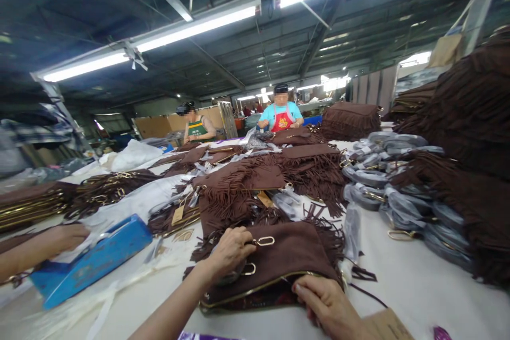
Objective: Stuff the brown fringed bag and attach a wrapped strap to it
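A brown fringed bag [295, 249] lies flat before me. Its gold zipper along the near edge gapes, and a dark patterned inside shows. My right hand [326, 300] pinches the bag's near edge by the zipper at the right, thumb on top. Over the bag's left part, my left hand [233, 247] is closed with curled fingers; what it grips is hidden, with some clear plastic showing underneath. At its fingertips lies an oval gold clasp [265, 241], and a second gold clasp [249, 269] sits just below. A brown card tag [388, 324] lies beside my right wrist.
A blue tape dispenser [98, 260] stands at left, another person's hand [66, 236] beside it. Fringed brown bags [247, 170] are heaped ahead. Plastic-wrapped coiled straps [370, 175] pile up at right, below a tall brown stack [474, 101]. Two co-workers stand across the table.
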The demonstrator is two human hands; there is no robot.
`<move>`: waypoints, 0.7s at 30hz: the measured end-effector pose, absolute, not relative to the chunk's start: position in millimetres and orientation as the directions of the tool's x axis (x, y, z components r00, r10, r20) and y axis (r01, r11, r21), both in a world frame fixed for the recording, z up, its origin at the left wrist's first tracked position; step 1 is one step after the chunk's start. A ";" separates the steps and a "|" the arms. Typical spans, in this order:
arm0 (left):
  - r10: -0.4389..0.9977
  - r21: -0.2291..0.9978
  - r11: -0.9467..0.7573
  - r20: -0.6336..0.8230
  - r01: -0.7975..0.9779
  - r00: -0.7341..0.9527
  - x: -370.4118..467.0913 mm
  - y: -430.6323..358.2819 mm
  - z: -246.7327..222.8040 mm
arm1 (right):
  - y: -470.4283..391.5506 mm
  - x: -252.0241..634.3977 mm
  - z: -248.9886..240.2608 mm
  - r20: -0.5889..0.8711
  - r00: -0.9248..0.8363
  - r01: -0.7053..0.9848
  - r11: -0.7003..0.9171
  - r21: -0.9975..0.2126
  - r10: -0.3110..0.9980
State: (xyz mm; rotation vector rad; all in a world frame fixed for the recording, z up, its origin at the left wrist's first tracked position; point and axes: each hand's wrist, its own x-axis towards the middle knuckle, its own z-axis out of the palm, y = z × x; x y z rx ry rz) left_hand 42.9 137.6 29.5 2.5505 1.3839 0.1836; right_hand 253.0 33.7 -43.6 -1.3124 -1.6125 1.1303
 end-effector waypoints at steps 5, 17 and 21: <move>0.865 0.558 -0.443 0.060 0.702 0.498 35.2 113.1 72.9 | 32.9 249.6 -44.0 -0.077 -0.170 0.204 -0.042 -0.978 0.982; 0.948 0.758 -0.040 -0.176 0.651 0.264 65.6 34.6 13.4 | 29.9 251.1 -28.2 -0.037 -0.207 0.282 0.024 -0.959 0.978; 0.993 0.672 -0.090 0.002 0.735 0.120 75.2 39.9 -1.2 | 27.9 251.3 -26.8 0.011 -0.215 0.312 0.079 -0.947 0.977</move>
